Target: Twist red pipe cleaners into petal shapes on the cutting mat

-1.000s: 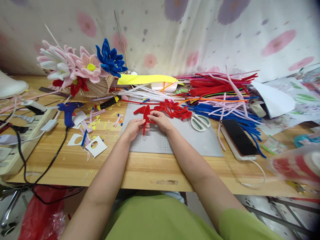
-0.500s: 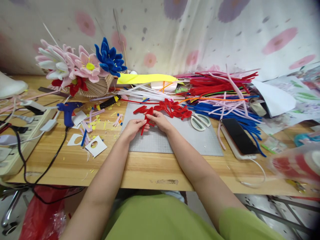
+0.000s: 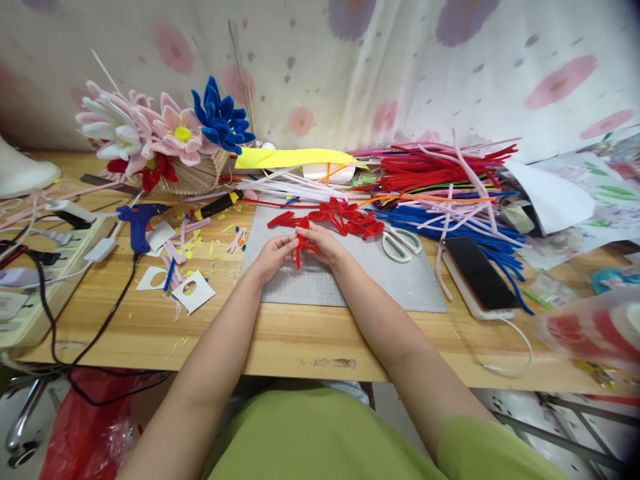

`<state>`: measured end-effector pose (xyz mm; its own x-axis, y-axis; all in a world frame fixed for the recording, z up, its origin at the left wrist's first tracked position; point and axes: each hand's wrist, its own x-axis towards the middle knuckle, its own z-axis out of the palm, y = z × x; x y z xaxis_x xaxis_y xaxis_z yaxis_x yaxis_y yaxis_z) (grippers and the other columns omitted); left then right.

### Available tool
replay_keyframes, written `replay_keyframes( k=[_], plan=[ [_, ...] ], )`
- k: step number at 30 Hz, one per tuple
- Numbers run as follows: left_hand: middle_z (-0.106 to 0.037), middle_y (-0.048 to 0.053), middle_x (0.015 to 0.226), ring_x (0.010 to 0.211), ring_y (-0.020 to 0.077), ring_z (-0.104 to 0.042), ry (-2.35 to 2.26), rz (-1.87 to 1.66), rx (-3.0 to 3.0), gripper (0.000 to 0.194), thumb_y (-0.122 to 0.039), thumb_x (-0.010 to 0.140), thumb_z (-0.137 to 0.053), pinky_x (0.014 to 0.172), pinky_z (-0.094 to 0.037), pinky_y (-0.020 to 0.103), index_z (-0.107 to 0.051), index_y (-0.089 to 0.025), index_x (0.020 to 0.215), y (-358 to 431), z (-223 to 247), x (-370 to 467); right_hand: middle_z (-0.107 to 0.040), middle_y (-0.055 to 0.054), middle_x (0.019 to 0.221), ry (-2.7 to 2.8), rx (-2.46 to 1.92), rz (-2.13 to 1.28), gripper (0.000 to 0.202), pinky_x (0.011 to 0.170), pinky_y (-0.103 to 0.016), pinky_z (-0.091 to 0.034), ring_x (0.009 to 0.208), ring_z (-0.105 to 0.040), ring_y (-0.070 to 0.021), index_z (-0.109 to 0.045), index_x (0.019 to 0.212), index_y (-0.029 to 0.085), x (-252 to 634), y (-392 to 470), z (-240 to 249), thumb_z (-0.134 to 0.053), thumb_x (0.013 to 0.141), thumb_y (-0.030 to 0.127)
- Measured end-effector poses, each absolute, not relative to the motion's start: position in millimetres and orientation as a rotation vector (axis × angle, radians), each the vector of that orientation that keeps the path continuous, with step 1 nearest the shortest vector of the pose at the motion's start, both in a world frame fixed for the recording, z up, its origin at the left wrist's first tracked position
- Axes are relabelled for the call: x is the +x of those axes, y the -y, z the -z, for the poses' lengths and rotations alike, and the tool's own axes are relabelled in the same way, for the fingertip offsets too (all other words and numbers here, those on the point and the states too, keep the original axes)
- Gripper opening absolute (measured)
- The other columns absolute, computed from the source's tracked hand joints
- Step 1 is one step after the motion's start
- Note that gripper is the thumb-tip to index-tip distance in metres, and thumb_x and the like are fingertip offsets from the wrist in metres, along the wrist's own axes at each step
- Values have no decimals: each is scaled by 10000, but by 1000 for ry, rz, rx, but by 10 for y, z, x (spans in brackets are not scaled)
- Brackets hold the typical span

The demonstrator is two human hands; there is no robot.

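Observation:
Over the grey cutting mat [image 3: 330,283], my left hand [image 3: 277,255] and my right hand [image 3: 321,244] meet. Both are closed on bent red pipe cleaners [image 3: 299,257], the left with thumb and fingertips, the right from the other side. Some of the red piece is hidden behind my fingers. Just beyond my hands lies a pile of looped red pipe cleaner pieces [image 3: 345,218], with a flatter red piece [image 3: 281,220] at its left. White-handled scissors [image 3: 400,245] rest at the mat's right side.
A blue glue gun [image 3: 141,227], cut white cards [image 3: 194,291] and scraps are at left, near a power strip [image 3: 47,287]. Pipe cleaner flowers [image 3: 180,130] stand behind. Bundles of red [image 3: 425,172] and blue pipe cleaners [image 3: 480,237] and a phone [image 3: 479,273] lie right.
My hands have shifted slightly right and turned the red piece. Its lower end now hangs more upright, and another red strand shows beside it near my right palm.

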<state>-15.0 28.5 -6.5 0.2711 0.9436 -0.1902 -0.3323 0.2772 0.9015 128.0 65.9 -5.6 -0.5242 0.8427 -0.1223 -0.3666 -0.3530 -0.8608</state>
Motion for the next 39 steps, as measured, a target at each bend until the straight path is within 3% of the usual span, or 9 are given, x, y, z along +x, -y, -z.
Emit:
replay_keyframes(
  k=[4,8,13,19,25,30,35,39],
  plan=[
    [-564,-21,616,548,71,-523,-741,-989,822,324,-334,613,-777,568,-523,233,-663,-144,849,-235,31,-52,-353,104,399,955,-708,-2002,427,307,-150,-130,327,-213,1,-410,576,169,1320,-706,63,-745,627,429],
    [-514,-44,574,475,44,-440,-734,-968,741,250,-296,660,-749,500,-492,198,-646,-150,835,-211,-18,26,-293,113,382,907,-740,-2026,442,304,-143,-130,318,-192,1,-370,557,174,1340,-742,76,-727,665,411],
    [-579,-32,620,489,48,-487,-787,-1000,748,231,-287,655,-755,448,-417,164,-600,-153,765,-241,-13,10,-306,118,411,862,-726,-2076,390,318,-128,-83,347,-168,11,-399,595,164,1336,-729,64,-748,642,331],
    [-615,-1,676,529,75,-523,-703,-1008,766,229,-288,647,-748,475,-417,195,-615,-160,784,-261,-24,-96,-334,111,435,956,-637,-2121,406,330,-136,-65,358,-175,15,-405,606,165,1356,-703,57,-768,601,347],
    [-583,-20,658,549,75,-526,-818,-1036,830,193,-242,639,-735,561,-457,219,-595,-155,740,-272,-8,-77,-295,124,423,964,-657,-2032,482,342,-148,-63,370,-146,11,-386,601,174,1344,-698,52,-805,527,400],
    [-585,-31,648,562,89,-557,-1029,-1153,894,179,-168,638,-678,576,-481,228,-645,-157,814,-326,23,-66,-274,121,420,1012,-760,-1835,458,370,-180,-90,371,-167,-1,-403,611,180,1352,-710,63,-797,551,406],
    [-654,34,655,609,140,-637,-1129,-1021,839,248,-314,750,-618,597,-520,260,-668,-121,897,-344,-26,-119,-317,108,428,1108,-852,-1685,391,393,-210,-116,380,-197,-16,-470,639,173,1387,-732,80,-781,576,401],
    [-698,102,746,621,154,-659,-1077,-901,869,297,-374,774,-635,645,-535,294,-661,-88,849,-302,-59,-105,-380,92,454,1123,-862,-1702,355,400,-207,-162,394,-240,-17,-506,640,160,1395,-718,33,-773,586,386]
  ],
)
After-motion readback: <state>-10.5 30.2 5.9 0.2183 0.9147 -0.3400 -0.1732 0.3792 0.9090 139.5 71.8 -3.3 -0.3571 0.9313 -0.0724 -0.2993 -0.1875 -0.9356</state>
